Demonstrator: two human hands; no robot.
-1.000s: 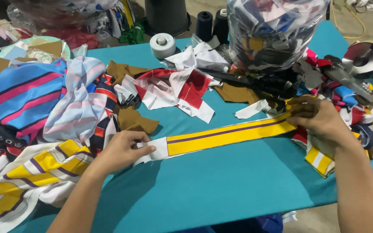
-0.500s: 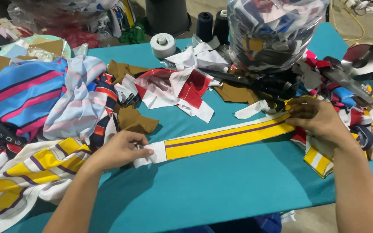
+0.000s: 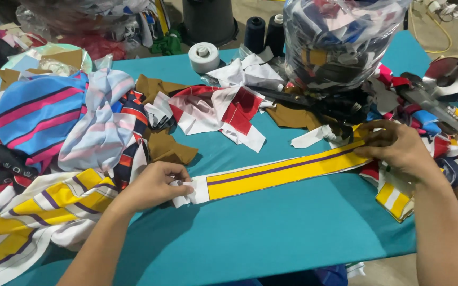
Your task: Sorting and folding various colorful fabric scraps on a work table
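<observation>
Compared with a second ago almost nothing has moved: the yellow strip (image 3: 282, 172) lies in the same place, stretched between the same two hands, and only the fingers at its white end have shifted a little.

I count one strip, two hands, one roll of white tape (image 3: 204, 56) and two dark thread cones (image 3: 265, 33), both well behind the strip.

The strip is a long flat band of yellow cloth with one thin purple line along its middle and a white end piece. It lies slanted on the teal table (image 3: 271, 238).

The left hand (image 3: 152, 186) is closed, pinching the white end. The right hand (image 3: 398, 148) is half open and presses flat on the other end of the strip.
</observation>
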